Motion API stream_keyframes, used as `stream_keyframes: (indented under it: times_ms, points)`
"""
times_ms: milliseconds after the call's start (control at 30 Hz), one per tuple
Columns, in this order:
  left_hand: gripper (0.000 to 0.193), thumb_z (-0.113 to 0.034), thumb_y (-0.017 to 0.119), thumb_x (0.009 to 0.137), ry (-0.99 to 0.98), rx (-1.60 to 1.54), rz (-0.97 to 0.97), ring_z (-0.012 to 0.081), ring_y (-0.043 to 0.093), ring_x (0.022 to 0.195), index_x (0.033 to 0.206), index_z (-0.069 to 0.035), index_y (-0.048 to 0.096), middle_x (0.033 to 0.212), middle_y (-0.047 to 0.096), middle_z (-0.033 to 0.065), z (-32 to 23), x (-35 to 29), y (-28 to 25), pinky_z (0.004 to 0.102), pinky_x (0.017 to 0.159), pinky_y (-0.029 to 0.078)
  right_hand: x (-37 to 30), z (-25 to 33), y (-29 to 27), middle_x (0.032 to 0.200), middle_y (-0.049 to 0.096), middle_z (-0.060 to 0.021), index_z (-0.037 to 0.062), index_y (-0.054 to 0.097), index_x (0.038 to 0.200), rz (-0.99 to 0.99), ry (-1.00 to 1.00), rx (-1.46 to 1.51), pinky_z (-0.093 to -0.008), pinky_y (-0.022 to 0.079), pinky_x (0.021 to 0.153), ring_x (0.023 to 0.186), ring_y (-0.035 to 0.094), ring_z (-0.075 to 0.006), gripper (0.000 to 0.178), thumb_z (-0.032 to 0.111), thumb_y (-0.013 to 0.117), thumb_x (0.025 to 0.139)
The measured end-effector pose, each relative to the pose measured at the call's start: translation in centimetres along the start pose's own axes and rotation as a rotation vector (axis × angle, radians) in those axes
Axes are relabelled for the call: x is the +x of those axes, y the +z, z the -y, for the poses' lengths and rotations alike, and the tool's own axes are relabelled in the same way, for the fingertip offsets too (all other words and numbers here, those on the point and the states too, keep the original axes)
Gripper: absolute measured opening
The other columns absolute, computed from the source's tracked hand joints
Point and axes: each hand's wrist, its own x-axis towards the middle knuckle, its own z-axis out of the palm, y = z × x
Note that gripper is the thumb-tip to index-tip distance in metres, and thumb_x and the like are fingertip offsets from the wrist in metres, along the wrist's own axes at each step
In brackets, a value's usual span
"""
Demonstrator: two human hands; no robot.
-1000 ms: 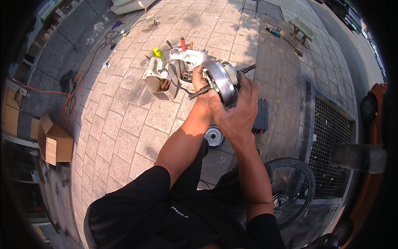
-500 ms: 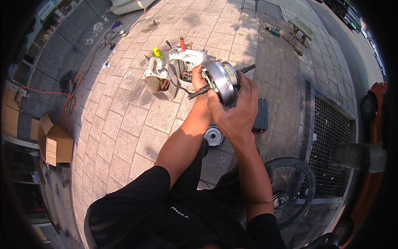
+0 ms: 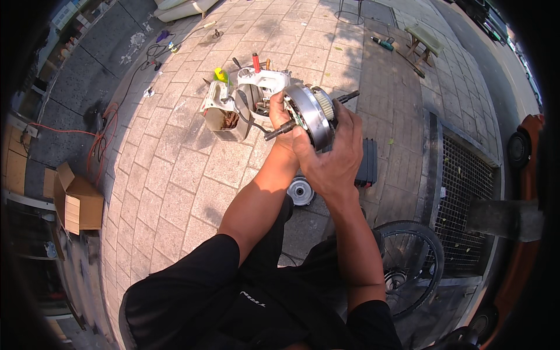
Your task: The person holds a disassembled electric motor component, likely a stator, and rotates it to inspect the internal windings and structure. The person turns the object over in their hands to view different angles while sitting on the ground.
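Observation:
Both my hands hold a hub motor core (image 3: 313, 115), a round metal drum with a pale toothed gear on its far right side. Its dark axle sticks out at both ends, tilted up to the right, and a black cable leaves the near end. My left hand (image 3: 280, 119) grips the drum from the left and below, its fingers partly hidden behind it. My right hand (image 3: 333, 157) wraps round the right side, thumb near the axle. Below my hands, a round silver hub cover (image 3: 300, 191) lies on the paving.
Two cut-open plastic containers (image 3: 232, 132) with tools stand just beyond my left hand. A black case (image 3: 367, 163) lies right of my right hand, and a bicycle wheel (image 3: 429, 248) is lower right. A cardboard box (image 3: 81, 204), a drill (image 3: 382, 44) and a small bench (image 3: 424, 39) are farther out.

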Motion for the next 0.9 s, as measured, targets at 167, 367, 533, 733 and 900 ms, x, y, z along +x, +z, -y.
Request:
stream_keyframes:
  times_ms: [167,367,533,733,900]
  points:
    - [0.047,-0.043,0.045,0.104,0.007,0.003,-0.018,0.0305,0.074,0.097,0.110,-0.004,0.070,0.104,0.076,0.0149,0.0,0.1,-0.1,0.0452,0.091,0.061,0.0,0.0,-0.1,0.128,0.059,-0.0263,-0.0084,0.054,0.141,0.003,0.002,0.001,-0.0496,0.054,0.097,0.114,0.064,-0.0428,0.076,0.027,0.086,0.082]
    - [0.046,-0.042,0.047,0.103,-0.012,-0.021,-0.024,0.0315,0.074,0.099,0.111,-0.004,0.071,0.104,0.077,0.0151,-0.2,0.1,-0.5,0.0470,0.093,0.061,0.0,0.1,0.0,0.129,0.058,-0.0263,-0.0084,0.053,0.142,0.013,0.045,0.004,-0.0492,0.054,0.098,0.115,0.064,-0.0427,0.078,0.028,0.086,0.081]
    - [0.046,-0.042,0.048,0.103,-0.009,-0.013,-0.056,0.0317,0.074,0.099,0.111,-0.004,0.071,0.105,0.077,0.0150,-0.2,0.2,-0.4,0.0472,0.093,0.061,-0.1,0.2,0.1,0.130,0.057,-0.0267,-0.0086,0.052,0.143,0.013,0.049,0.000,-0.0492,0.054,0.098,0.115,0.064,-0.0431,0.080,0.029,0.086,0.081]
    - [0.046,-0.044,0.047,0.103,-0.050,-0.048,-0.009,0.0312,0.074,0.100,0.110,-0.006,0.071,0.105,0.077,0.0144,-0.2,-0.3,0.7,0.0468,0.093,0.060,-0.1,0.2,0.1,0.131,0.057,-0.0272,-0.0087,0.051,0.144,0.013,0.054,0.005,-0.0494,0.054,0.099,0.116,0.064,-0.0437,0.081,0.029,0.086,0.081]
    - [0.055,-0.056,0.043,0.103,-0.040,-0.035,-0.018,0.0295,0.070,0.097,0.111,-0.006,0.064,0.106,0.071,0.0142,-0.2,-0.8,1.7,0.0452,0.087,0.061,-0.1,0.2,0.1,0.133,0.055,-0.0272,-0.0090,0.050,0.144,0.030,0.075,0.015,-0.0493,0.053,0.100,0.118,0.063,-0.0434,0.082,0.028,0.086,0.081]
